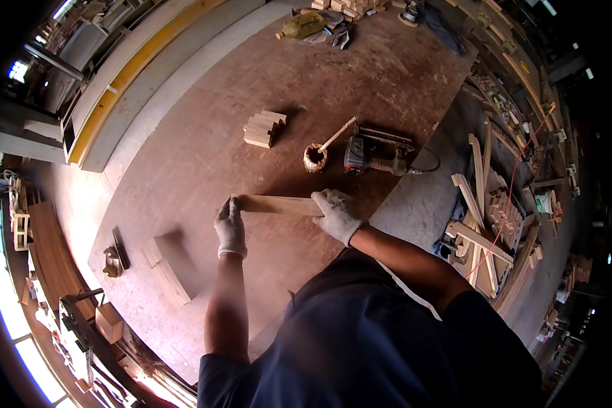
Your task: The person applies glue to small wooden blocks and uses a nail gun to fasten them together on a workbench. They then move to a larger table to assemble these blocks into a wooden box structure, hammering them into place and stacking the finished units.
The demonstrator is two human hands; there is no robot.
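Two gloved hands, left hand point(230, 230), right hand point(337, 214), one wooden board point(279, 204)

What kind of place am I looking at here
Most likely a woodworking shop. Gloved hands hold a wooden board over a large brown worktable, with a stack of cut wood blocks, a corded power tool and piles of timber offcuts alongside.

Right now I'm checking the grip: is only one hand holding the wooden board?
No, the left hand grips one end of the wooden board and the right hand grips the other.
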